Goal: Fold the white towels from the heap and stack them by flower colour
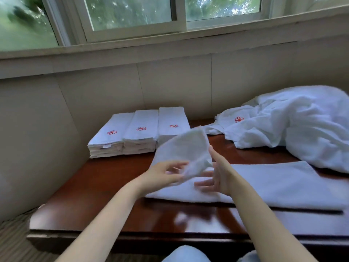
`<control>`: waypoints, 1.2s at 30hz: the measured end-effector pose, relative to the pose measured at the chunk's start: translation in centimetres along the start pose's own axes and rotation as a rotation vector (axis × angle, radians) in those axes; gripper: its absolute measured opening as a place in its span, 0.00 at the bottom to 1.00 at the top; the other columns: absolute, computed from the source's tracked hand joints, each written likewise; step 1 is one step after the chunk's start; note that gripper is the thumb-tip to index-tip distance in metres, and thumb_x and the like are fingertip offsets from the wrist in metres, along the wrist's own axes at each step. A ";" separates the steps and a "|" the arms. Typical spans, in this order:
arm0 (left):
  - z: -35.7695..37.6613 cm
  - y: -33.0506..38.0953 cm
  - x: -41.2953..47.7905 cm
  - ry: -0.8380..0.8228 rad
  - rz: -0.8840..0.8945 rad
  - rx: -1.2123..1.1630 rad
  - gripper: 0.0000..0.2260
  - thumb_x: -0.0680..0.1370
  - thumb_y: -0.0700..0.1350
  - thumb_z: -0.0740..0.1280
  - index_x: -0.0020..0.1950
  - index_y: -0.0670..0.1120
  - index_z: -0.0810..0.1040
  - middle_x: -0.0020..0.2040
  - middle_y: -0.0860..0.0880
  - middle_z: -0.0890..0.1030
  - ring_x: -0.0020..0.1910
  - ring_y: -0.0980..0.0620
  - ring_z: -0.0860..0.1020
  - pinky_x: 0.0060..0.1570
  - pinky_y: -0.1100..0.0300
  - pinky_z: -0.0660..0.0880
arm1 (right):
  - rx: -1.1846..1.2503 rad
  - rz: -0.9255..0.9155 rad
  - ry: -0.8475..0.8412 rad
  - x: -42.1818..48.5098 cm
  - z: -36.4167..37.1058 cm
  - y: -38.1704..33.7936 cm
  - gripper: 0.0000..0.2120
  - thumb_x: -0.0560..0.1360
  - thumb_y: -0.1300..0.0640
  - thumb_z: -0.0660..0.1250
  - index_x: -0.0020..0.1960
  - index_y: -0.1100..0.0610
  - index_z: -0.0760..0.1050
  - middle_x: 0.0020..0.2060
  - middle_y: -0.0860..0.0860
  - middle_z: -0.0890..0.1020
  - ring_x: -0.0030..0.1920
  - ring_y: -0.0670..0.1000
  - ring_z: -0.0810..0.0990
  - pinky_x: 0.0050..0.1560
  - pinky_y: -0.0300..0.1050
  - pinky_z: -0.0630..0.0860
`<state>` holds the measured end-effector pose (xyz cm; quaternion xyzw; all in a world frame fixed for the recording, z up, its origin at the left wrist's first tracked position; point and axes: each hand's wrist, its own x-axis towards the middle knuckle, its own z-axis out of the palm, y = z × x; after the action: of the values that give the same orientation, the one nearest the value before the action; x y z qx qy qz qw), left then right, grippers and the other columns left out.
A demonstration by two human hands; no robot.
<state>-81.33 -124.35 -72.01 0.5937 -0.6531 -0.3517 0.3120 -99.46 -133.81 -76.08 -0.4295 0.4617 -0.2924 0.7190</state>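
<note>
Holding a lifted, motion-blurred end of a white towel (186, 152) in the head view, the left hand (166, 174) has its grip curled lightly on the lower edge of that raised flap, fingers bent around the cloth. Right hand (217, 173) stands edge-up just beside the flap, grip spread, fingers straight and blurred, touching the cloth's right side; exact contact hard to tell. Rest of the same towel lies flat as a long soft terry strip across the glossy reddish-brown wooden bench (105, 188). Far left of the bench, three neat stacks of folded towels (139, 133) sit side by side touching, each rectangular, each topped with a red flower mark. Far right, the crumpled heap (294, 125) of white cloth, rumpled and puffy, shows one red flower. Behind: pale panelled wall, window (132, 14) with white frame. Light denim knees at bottom edge.
</note>
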 end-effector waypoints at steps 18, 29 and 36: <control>8.8 0.0 8.7 -0.009 -0.309 0.416 0.28 0.78 0.50 0.63 0.76 0.51 0.58 0.75 0.44 0.57 0.71 0.40 0.63 0.69 0.53 0.63 | -1.041 0.036 0.781 -8.5 -20.6 -2.6 0.15 0.78 0.56 0.61 0.57 0.65 0.76 0.54 0.61 0.80 0.57 0.60 0.77 0.53 0.47 0.72; 9.7 -1.4 10.4 0.306 -0.500 0.128 0.33 0.72 0.57 0.71 0.69 0.40 0.68 0.66 0.41 0.74 0.62 0.41 0.74 0.61 0.52 0.70 | -0.918 0.179 0.739 -8.1 -23.5 -2.6 0.18 0.81 0.61 0.53 0.68 0.67 0.68 0.64 0.64 0.73 0.62 0.62 0.74 0.58 0.52 0.72; 8.7 -0.2 9.8 0.139 -0.497 -0.151 0.24 0.60 0.47 0.74 0.52 0.37 0.76 0.43 0.43 0.81 0.39 0.48 0.79 0.33 0.60 0.70 | -1.144 0.203 0.839 -7.9 -22.4 -2.2 0.16 0.80 0.62 0.55 0.64 0.65 0.72 0.64 0.62 0.75 0.64 0.61 0.72 0.60 0.50 0.71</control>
<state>-89.34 -133.37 -77.15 0.7335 -0.4363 -0.4237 0.3035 -123.13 -136.16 -75.49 -0.5455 0.8178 -0.0768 0.1668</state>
